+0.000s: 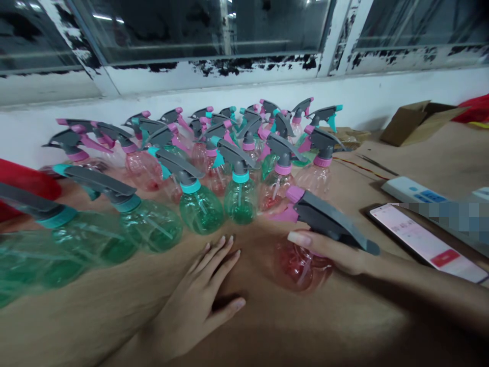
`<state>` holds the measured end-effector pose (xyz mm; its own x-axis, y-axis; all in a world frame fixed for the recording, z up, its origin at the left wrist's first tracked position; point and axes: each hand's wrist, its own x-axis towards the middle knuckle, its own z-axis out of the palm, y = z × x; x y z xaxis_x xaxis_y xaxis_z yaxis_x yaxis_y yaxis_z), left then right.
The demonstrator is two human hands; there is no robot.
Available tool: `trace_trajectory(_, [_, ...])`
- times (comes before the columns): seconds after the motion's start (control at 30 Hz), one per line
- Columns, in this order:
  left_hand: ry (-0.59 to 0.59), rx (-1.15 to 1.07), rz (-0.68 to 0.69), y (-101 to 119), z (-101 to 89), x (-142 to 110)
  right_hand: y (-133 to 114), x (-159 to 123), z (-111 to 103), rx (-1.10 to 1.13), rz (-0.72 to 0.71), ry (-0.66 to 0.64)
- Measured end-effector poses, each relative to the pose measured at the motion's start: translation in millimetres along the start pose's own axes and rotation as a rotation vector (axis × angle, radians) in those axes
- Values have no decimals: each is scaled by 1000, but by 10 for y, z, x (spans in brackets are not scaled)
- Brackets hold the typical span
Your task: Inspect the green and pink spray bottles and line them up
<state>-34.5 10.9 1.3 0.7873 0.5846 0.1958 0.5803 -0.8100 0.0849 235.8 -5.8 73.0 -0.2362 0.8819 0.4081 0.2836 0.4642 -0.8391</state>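
Note:
My right hand (336, 250) is wrapped round the neck of a clear pink spray bottle (298, 270) with a grey and pink trigger head. The thumb lies across the front of its neck, and the other fingers are mostly hidden behind it. Flat on the brown tabletop (260, 326) rests my left hand (206, 285), fingers stretched out, holding nothing. Just beyond its fingertips stand a green spray bottle (201, 209) with a turquoise collar and another green bottle (240, 199).
Several more pink and green spray bottles (153, 224) crowd the back and left. At right lie a lit phone (424, 239) and a white device (414, 189). Behind them are an open cardboard box (416, 122) and a pair of tweezers (376, 164). Red material (26, 186) sits at far left.

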Motion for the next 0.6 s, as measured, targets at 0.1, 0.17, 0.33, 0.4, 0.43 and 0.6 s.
trace_trajectory(0.1, [2,0,2,0,5,-3,7,-13,13,35,13,16])
trace_trajectory(0.17, [-1,-7,-5,0,3,-6,9,-16,20,54,13,17])
trace_trajectory(0.33, [-17,2,-1,-4,-6,-8,0,-18,11,54,25,6])
trace_trajectory(0.4, [-13,13,4,-6,-3,-5,-10,-16,3,58,32,0])
trace_trajectory(0.43, [-12,18,6,-7,-2,-3,-14,-14,2,59,31,0])
trace_trajectory(0.6, [-11,22,0,-2,-7,6,-8,-4,17,136,58,1])
